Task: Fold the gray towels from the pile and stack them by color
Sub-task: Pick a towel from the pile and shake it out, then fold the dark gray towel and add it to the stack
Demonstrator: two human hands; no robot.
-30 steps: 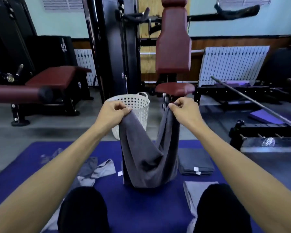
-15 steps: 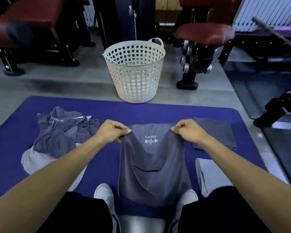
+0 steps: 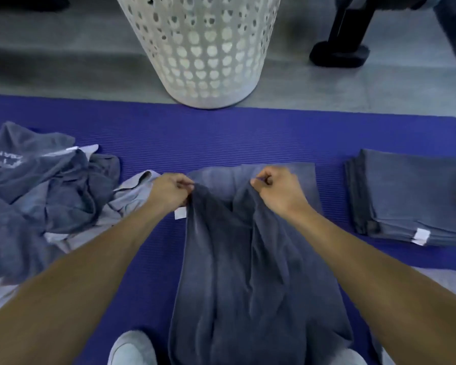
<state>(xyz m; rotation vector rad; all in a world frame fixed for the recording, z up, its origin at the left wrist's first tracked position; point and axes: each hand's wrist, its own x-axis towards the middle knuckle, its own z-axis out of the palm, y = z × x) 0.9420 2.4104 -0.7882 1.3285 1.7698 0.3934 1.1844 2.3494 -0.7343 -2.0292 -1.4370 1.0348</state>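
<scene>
The left hand pinches one upper corner of a dark gray towel, fingers curled tight on the fabric, and the right hand pinches the other upper corner the same way. The two hands are near each other, so the towel sags in loose folds between them. Its far part lies flat on the blue mat beyond the hands, and the rest runs down the middle of the mat toward the person. A small white tag hangs at the towel's edge just below the left hand. To the left on the mat lies the pile of unfolded towels, dark gray ones rumpled over lighter gray ones, one showing white lettering. To the right on the mat is a stack of folded dark gray towels, edges squared, with a white tag at its near side. A white perforated laundry basket stands on the gray floor, its base just at the mat's far edge. A light-colored shoe shows at the bottom.
</scene>
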